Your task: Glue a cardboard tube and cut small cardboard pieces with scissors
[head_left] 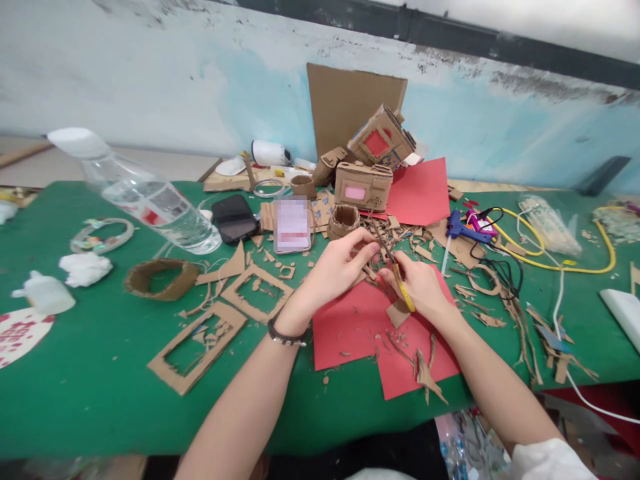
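Two bare hands meet over a green bench (90, 387) littered with cardboard scraps. The left hand (336, 268), a beaded bracelet (285, 335) at its wrist, pinches a small cardboard piece (371, 261) between thumb and fingertips. The right hand (420, 283) is closed around a yellow-handled cutter (403, 288), its tip touching that same piece. Both hover just above a red paper sheet (350, 327) lying at the bench's near edge. To the left lie cut cardboard frames (197, 347) and a cardboard ring (161, 278), with a clear plastic bottle (150, 197) tipped on its side behind them. Beyond the hands stand a small cardboard box model (363, 187) and a blue glue gun (463, 230).
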Available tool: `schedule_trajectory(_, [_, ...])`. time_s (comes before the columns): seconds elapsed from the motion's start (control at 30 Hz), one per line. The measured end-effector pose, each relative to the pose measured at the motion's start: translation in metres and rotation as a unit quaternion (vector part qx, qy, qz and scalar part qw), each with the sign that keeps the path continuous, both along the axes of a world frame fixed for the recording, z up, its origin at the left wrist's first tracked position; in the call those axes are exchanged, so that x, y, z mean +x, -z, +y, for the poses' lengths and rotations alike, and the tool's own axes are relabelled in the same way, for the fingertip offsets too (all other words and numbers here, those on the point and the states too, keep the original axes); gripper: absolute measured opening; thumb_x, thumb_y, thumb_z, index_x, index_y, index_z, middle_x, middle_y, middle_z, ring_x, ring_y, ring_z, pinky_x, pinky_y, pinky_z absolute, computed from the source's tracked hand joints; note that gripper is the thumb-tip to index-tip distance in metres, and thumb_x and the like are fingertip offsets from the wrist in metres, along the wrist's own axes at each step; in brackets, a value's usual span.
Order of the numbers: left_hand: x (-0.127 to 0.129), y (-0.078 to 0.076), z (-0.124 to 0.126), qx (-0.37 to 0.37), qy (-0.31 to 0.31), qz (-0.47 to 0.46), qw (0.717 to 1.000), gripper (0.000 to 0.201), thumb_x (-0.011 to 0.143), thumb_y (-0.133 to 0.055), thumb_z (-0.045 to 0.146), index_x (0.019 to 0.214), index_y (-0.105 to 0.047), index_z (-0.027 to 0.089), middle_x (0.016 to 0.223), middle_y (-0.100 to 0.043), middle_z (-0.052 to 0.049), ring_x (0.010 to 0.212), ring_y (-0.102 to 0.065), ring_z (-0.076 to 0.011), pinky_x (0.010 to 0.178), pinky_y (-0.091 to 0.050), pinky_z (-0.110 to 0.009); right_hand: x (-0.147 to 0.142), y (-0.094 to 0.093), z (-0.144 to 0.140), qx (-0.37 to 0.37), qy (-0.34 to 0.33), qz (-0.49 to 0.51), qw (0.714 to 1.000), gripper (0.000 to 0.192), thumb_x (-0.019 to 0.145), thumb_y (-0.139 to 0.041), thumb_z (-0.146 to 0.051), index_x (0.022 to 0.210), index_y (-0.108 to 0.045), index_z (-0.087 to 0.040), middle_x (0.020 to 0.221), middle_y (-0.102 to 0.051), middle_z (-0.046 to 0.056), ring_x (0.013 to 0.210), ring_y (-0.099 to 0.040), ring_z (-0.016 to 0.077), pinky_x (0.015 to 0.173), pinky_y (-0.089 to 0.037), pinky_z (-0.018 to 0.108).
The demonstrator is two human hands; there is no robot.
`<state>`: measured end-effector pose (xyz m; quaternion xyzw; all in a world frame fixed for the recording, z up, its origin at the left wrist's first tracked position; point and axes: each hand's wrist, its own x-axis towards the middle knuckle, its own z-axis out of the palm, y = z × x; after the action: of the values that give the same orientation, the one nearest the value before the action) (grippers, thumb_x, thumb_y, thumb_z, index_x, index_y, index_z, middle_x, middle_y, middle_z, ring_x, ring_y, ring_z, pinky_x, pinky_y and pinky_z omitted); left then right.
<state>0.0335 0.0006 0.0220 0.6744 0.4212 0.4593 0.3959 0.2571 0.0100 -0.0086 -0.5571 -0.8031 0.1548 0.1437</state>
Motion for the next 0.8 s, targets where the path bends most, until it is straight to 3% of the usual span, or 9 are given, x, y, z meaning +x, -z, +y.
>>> schedule_trajectory(0.13, [0.006,0.004,0.002,0.018,-0.048,-0.030,0.998,0.027,0.114,-0.054,0.047,0.103,-0.064,0.024,0.093,-0.076,-0.003,0.090,-0.071,-0.0198,0.087,-0.056,-0.032,0.002,0.003,0.001,0.012,0.010,0.007,1.000,0.037,0.111,-0.051,-0.060,0.102,-0.063,-0.027,0.074,-0.073,0.005,0.068,-0.068,0.0259,0.063,-0.027,0.031])
schedule_trajectory(0.23, [0.007,0.003,0.001,0.020,-0.042,-0.054,0.997,0.030,0.116,-0.050,0.049,0.103,-0.060,0.025,0.093,-0.076,-0.003,0.090,-0.071,-0.0197,0.091,-0.056,-0.032,0.003,0.002,-0.001,-0.005,-0.014,0.060,0.998,0.039,0.111,-0.047,-0.063,0.100,-0.060,-0.028,0.076,-0.072,0.003,0.069,-0.066,0.0244,0.064,-0.031,0.030])
schedule_trajectory(0.4, [0.011,-0.001,-0.002,0.013,-0.033,-0.034,0.999,0.026,0.116,-0.050,0.046,0.104,-0.060,0.025,0.088,-0.077,0.000,0.085,-0.073,-0.0187,0.086,-0.054,-0.031,0.003,-0.004,-0.005,-0.043,-0.063,0.122,0.990,0.041,0.110,-0.048,-0.065,0.117,-0.059,-0.027,0.082,-0.074,0.002,0.072,-0.067,0.0234,0.066,-0.037,0.028])
schedule_trajectory(0.6, [0.012,-0.003,-0.003,0.023,-0.029,0.008,0.999,0.023,0.114,-0.053,0.041,0.101,-0.063,0.025,0.083,-0.077,0.001,0.077,-0.071,-0.0178,0.080,-0.052,-0.030,0.001,-0.003,-0.005,-0.051,-0.056,0.116,0.990,0.040,0.110,-0.048,-0.064,0.117,-0.061,-0.027,0.083,-0.075,0.003,0.073,-0.067,0.0238,0.066,-0.035,0.028])
schedule_trajectory(0.8, [0.020,0.006,-0.001,-0.025,-0.004,-0.120,0.993,0.029,0.111,-0.059,0.053,0.104,-0.060,0.025,0.088,-0.075,-0.001,0.082,-0.072,-0.0179,0.076,-0.057,-0.030,-0.006,0.008,-0.001,-0.008,0.001,0.047,0.999,0.036,0.110,-0.050,-0.058,0.110,-0.065,-0.026,0.078,-0.075,0.006,0.069,-0.067,0.0257,0.064,-0.031,0.029])
